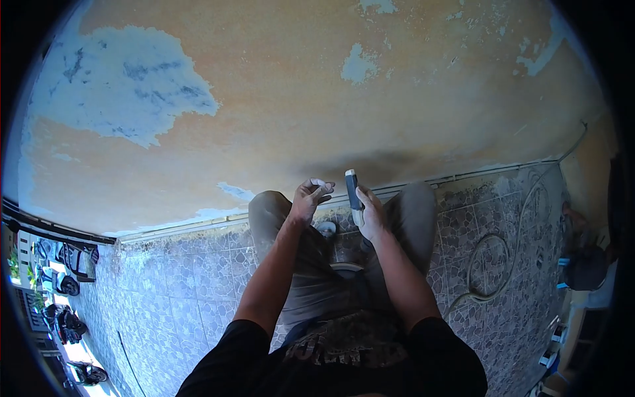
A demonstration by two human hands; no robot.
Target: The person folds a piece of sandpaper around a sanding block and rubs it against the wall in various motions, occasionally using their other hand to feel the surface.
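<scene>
My right hand (372, 213) is closed around a narrow handheld tool (352, 182), held upright, with a dark body and pale ends. Its exact kind is not clear. To its left, my left hand (308, 200) has its thumb and fingers drawn together in a pinch. The fingertips look whitish, and whatever may be between them is too small to make out. Both hands are raised between my bent knees, apart from each other and close to the wall (278, 112). Below them, a small whitish round object (326, 228) shows partly between my legs.
Large patches of paint (126, 79) are stripped from the wall. A pipe (178, 233) runs along its base. On the patterned tile floor (178, 284), a hose (471, 291) lies looped at right. Another person (585, 264) is at far right. Several motorcycles (66, 324) stand at left.
</scene>
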